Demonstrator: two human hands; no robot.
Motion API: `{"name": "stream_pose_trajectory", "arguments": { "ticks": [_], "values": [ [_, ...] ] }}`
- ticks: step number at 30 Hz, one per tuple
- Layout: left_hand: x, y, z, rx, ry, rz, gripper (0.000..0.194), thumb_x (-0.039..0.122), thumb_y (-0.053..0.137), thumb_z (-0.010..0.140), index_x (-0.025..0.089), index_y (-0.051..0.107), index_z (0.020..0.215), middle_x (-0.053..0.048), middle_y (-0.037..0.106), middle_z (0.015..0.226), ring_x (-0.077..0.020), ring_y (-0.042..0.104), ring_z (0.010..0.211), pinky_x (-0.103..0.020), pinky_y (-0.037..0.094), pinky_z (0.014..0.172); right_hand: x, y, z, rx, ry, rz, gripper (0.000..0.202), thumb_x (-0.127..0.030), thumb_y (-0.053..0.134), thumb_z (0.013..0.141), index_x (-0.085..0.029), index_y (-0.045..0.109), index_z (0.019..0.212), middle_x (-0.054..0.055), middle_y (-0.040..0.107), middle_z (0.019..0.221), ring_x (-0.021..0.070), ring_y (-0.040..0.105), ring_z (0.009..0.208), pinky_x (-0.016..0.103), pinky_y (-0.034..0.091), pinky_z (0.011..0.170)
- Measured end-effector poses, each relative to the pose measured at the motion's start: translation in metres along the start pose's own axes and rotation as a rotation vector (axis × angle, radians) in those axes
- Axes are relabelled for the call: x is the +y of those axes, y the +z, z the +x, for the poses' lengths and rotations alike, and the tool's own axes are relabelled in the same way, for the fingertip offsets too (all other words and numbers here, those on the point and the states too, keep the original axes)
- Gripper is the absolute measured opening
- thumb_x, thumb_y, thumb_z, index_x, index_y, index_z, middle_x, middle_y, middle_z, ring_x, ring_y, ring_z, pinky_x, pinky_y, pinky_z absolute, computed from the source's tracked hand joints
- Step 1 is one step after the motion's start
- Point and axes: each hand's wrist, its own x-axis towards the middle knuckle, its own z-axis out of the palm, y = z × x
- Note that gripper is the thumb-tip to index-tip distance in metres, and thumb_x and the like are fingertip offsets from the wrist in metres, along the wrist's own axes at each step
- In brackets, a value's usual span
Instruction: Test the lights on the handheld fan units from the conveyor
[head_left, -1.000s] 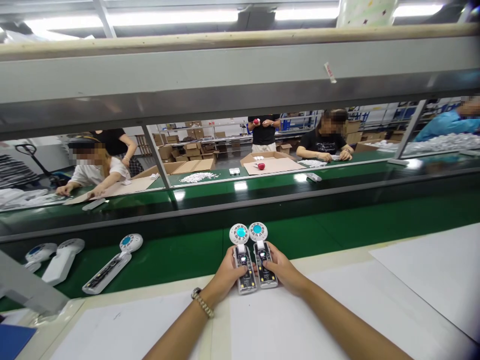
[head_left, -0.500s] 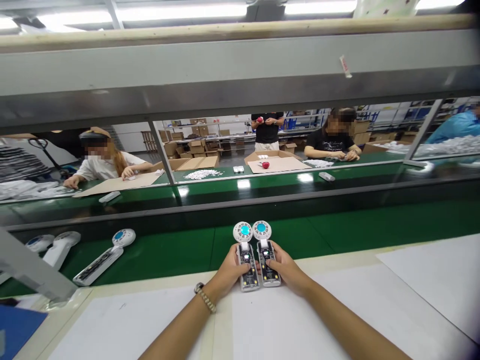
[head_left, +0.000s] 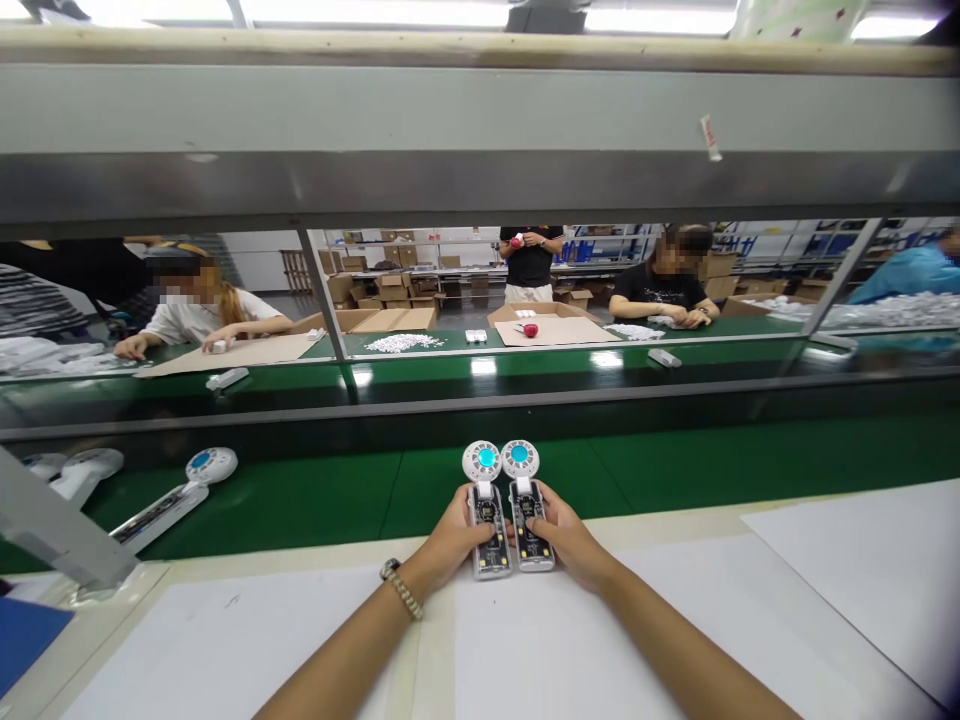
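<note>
Two white devices with round heads and blue centres are held side by side over the near table edge, heads pointing away. My left hand [head_left: 459, 535] grips the left device [head_left: 491, 545], its thumb on the exposed dark circuit board. The right device [head_left: 534, 545] is in my right hand [head_left: 562, 530], whose thumb also rests on the board. Their round heads touch or nearly touch. A similar device [head_left: 161, 515] lies on the green belt [head_left: 315, 500] at the left, with more beyond it.
White sheets [head_left: 540, 650] cover the near table [head_left: 439, 600]. A grey post [head_left: 67, 530] and a blue item [head_left: 30, 640] stand at the left. Across the belt, people work beside cardboard [head_left: 555, 330] and piles of small white parts [head_left: 405, 343]. A wide beam [head_left: 480, 120] runs overhead.
The small lights lit on both boards now look dark. The devices on the belt have shifted left in view. The view has tilted slightly, and both hands keep their hold.
</note>
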Motion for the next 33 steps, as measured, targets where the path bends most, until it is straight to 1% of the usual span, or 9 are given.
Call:
{"name": "stream_pose_trajectory", "arguments": {
  "ticks": [5,10,14,16,19,21,23,27,33],
  "values": [
    [-0.002,-0.001,0.002,-0.008,0.015,-0.003,0.056,0.014,0.072,0.060,0.017,0.038,0.106,-0.008,0.060,0.093,-0.0248,0.062,0.085,-0.045,0.045,0.083,0.000,-0.001,0.000,0.018,-0.024,-0.016,0.047,-0.026,0.066,0.071,-0.024,0.044,0.112,0.004,0.061,0.098,0.0217,0.059,0.093,0.037,0.045,0.083],
    [0.002,0.000,0.000,-0.001,-0.039,-0.026,0.058,0.012,0.072,0.060,0.017,0.040,0.108,-0.009,0.061,0.093,-0.0252,0.061,0.088,-0.044,0.045,0.083,-0.003,0.001,-0.001,0.027,0.002,-0.015,0.051,-0.027,0.068,0.068,-0.023,0.044,0.113,0.005,0.062,0.099,0.0225,0.060,0.090,0.039,0.046,0.082],
    [0.008,0.002,-0.002,-0.065,-0.034,-0.083,0.055,0.010,0.073,0.057,0.017,0.046,0.105,-0.009,0.061,0.096,-0.0259,0.061,0.089,-0.044,0.046,0.082,-0.004,0.001,-0.001,0.004,0.019,0.069,0.057,-0.025,0.069,0.066,-0.024,0.042,0.116,0.006,0.062,0.099,0.0240,0.061,0.088,0.042,0.047,0.081],
    [0.009,0.003,-0.001,-0.094,-0.020,-0.121,0.049,0.011,0.073,0.058,0.016,0.050,0.101,-0.009,0.061,0.099,-0.0248,0.061,0.087,-0.041,0.047,0.080,-0.004,0.001,0.000,0.010,0.033,0.130,0.050,-0.026,0.068,0.065,-0.022,0.047,0.111,0.006,0.062,0.099,0.0245,0.061,0.089,0.040,0.047,0.080],
    [0.008,0.002,0.002,-0.082,-0.064,-0.158,0.028,0.033,0.066,0.070,0.012,0.058,0.085,-0.011,0.065,0.086,-0.0225,0.062,0.079,-0.035,0.047,0.078,-0.006,-0.001,0.001,0.042,0.098,0.215,0.031,-0.044,0.057,0.074,-0.017,0.057,0.091,0.006,0.064,0.084,0.0220,0.062,0.076,0.036,0.047,0.075],
    [0.008,0.001,0.003,-0.071,-0.114,-0.141,0.045,0.054,0.049,0.077,0.011,0.060,0.070,-0.011,0.065,0.067,-0.0226,0.063,0.072,-0.034,0.046,0.078,-0.008,-0.003,0.001,0.051,0.137,0.257,0.046,-0.060,0.042,0.077,-0.017,0.059,0.077,0.004,0.061,0.067,0.0198,0.060,0.063,0.034,0.047,0.068],
    [0.009,0.000,0.003,-0.086,-0.124,-0.099,0.065,0.067,0.032,0.078,0.012,0.059,0.057,-0.010,0.061,0.053,-0.0223,0.063,0.067,-0.032,0.045,0.077,-0.010,-0.005,0.001,0.050,0.153,0.277,0.059,-0.070,0.032,0.076,-0.017,0.057,0.067,0.002,0.055,0.055,0.0176,0.055,0.053,0.031,0.045,0.063],
    [0.013,0.001,0.002,-0.107,-0.128,-0.050,0.077,0.076,0.022,0.073,0.013,0.059,0.047,-0.009,0.057,0.046,-0.0205,0.062,0.061,-0.029,0.046,0.074,-0.012,-0.008,0.000,0.052,0.144,0.263,0.069,-0.076,0.023,0.073,-0.017,0.057,0.061,0.003,0.053,0.052,0.0160,0.052,0.052,0.028,0.043,0.059],
    [0.011,0.003,0.004,0.007,-0.202,-0.064,0.074,0.077,0.030,0.070,0.011,0.059,0.052,-0.010,0.059,0.047,-0.0191,0.060,0.053,-0.031,0.049,0.070,-0.013,-0.008,0.004,0.065,0.207,0.210,0.068,-0.075,0.025,0.073,-0.017,0.057,0.064,0.004,0.056,0.054,0.0174,0.055,0.055,0.028,0.043,0.058]
  ]
}}
